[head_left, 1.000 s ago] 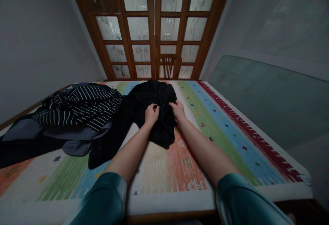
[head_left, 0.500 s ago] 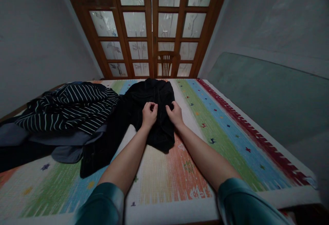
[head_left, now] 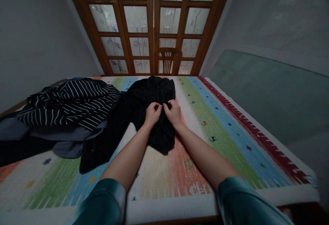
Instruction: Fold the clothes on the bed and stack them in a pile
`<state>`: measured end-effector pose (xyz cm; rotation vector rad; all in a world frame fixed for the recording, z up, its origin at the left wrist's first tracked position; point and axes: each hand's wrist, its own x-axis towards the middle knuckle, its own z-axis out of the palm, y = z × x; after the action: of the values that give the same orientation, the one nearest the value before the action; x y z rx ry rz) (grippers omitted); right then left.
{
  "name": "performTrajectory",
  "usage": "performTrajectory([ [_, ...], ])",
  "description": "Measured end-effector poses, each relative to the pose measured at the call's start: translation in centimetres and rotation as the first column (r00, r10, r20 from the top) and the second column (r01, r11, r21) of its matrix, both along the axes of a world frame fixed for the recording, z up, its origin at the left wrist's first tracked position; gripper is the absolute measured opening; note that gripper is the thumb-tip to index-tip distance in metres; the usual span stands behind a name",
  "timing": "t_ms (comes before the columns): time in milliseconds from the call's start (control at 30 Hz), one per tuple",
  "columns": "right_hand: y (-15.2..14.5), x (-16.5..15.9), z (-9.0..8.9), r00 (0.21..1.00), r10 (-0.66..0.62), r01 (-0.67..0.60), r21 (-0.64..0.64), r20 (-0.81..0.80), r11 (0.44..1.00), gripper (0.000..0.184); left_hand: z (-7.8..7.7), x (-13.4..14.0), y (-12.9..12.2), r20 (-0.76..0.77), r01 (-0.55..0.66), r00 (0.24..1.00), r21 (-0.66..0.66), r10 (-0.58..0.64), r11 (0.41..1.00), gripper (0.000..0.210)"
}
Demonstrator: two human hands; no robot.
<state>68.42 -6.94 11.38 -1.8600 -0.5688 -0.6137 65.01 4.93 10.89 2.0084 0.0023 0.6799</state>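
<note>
Black trousers (head_left: 144,93) with visible seams lie bunched on the patterned cloth, one leg stretching toward the near left. Over their upper part, my left hand (head_left: 153,113) pinches the black fabric between thumb and fingers. Close beside it, my right hand (head_left: 173,111) also pinches the fabric, its thumb nearly meeting the left fingertips. Whatever small detail lies between the fingertips is too dark to make out. To the left, a black garment with white stripes (head_left: 74,103) lies heaped on grey clothing (head_left: 66,137).
A colourful striped cloth (head_left: 226,139) covers the table. Behind the far edge stands a wooden chair (head_left: 168,60) before glazed wooden doors (head_left: 136,19). A pale greenish panel (head_left: 269,94) leans against the right wall.
My hands have come together, the right one moving left and the left one slightly right. The fabric between them has shifted a little, and the view has tilted slightly.
</note>
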Motion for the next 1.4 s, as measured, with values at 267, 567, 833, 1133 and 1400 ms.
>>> performTrajectory([
  [267,-0.6,1.2,-1.8,0.995,-0.055,0.047,-0.090,-0.087,0.995,0.022,-0.2,0.2,0.4,-0.030,0.019,0.999,-0.114,-0.022,0.993,0.013],
  [567,-0.8,1.2,-1.7,0.983,0.115,-0.108,0.052,-0.147,0.993,0.018,-0.4,0.3,0.4,-0.008,0.044,0.999,-0.085,-0.045,0.995,0.012],
  [833,-0.9,1.3,-1.5,0.933,0.243,-0.209,0.151,-0.266,0.966,0.017,-0.7,1.1,1.2,-0.095,0.089,0.988,-0.305,-0.124,0.948,0.014],
  [1133,-1.1,2.0,-1.5,0.844,0.374,-0.307,0.225,-0.385,0.925,0.023,-0.1,1.5,1.1,-0.264,0.026,0.951,-0.456,-0.163,0.890,0.012],
  [1400,-1.2,2.2,-1.7,0.812,0.436,-0.392,0.191,-0.388,0.900,0.030,0.2,1.3,1.2,-0.266,0.071,0.940,-0.459,-0.213,0.886,0.015],
])
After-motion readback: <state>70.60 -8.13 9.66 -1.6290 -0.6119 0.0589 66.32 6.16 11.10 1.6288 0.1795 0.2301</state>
